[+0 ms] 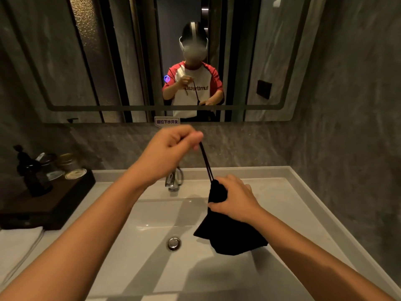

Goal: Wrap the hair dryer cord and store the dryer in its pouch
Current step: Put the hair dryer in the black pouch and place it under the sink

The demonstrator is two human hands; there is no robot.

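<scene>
My right hand clamped round the gathered neck of the black pouch over the sink, my left hand pinching its drawstring taut, up and away.

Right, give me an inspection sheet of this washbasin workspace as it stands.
Surface: white sink with metal drain plug and chrome faucet.
Job's things: black pouch held above the basin, neck bunched; the dryer does not show.
Clutter: dark tray on the left with a pump bottle and small jars; folded white towel in front of it.
Hands: left hand pinches the drawstring, pulled taut; right hand grips the pouch neck.
Cables: nothing seen.
Surroundings: mirror above, small sign at its lower edge, grey stone walls.
</scene>
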